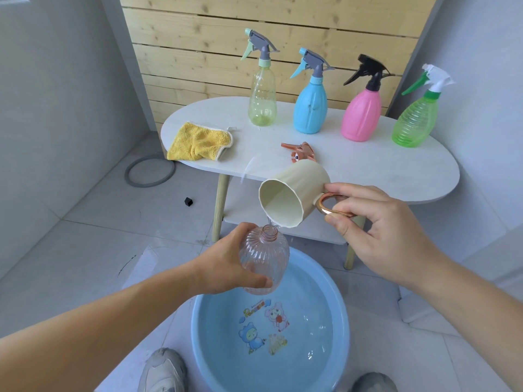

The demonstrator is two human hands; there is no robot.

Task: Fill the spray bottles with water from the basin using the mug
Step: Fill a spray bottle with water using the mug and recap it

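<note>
A person's left hand (226, 264) is wrapping its fingers and thumb around a clear pinkish ribbed bottle (264, 261), holding it uncapped and nearly upright over the far rim of a blue basin (343, 321) that is sitting on the tiled floor. The right hand (376, 230) is pinching the rose-gold handle of a cream mug (291, 193) between thumb and fingers, tipping the mug well over so that its mouth is facing toward the camera and down. A thin stream of water (272, 225) is running from the mug's lower lip into the bottle's open neck. The basin is holding water over cartoon stickers on its bottom.

Behind the hands, a white oval table (396, 171) is carrying four capped spray bottles in a row along its far edge: a yellow-green clear bottle (262, 100) toward the left, a blue bottle (310, 108) next to it, a pink bottle (360, 114) after that, and a green ribbed bottle (414, 120) near the far right end. A yellow cloth (199, 142) is lying crumpled at the table's left end, reaching its near edge. A rose-gold spray head (300, 150) is lying on its side near the table's front edge, just behind the tilted mug. A grey ring (150, 171) and a small black cube (188, 201) are lying on the floor to the left of the table, and two grey shoes (164, 372) are showing at the bottom of the frame on either side of the basin.
</note>
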